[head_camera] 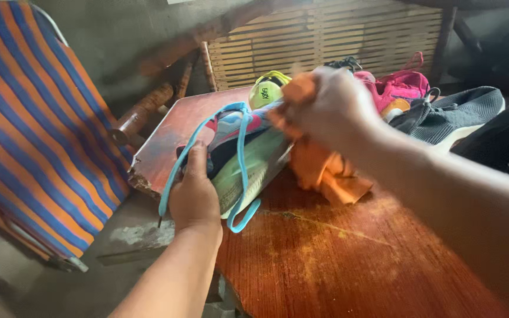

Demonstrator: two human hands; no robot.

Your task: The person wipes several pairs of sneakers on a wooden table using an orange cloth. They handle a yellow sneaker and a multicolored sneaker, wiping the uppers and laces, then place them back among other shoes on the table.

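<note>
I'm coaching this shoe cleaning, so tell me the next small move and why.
Probably draw the orange cloth along the shoe again. The right hand presses the bunched cloth against the shoe's side, the left hand steadies its end, and the blue lace hangs loose, clear of the cloth.

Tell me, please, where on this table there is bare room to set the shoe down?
The near wooden table surface, below the orange cloth and between both forearms, is bare. The far right edge is crowded with a grey shoe, pink shoe and black item.
</note>
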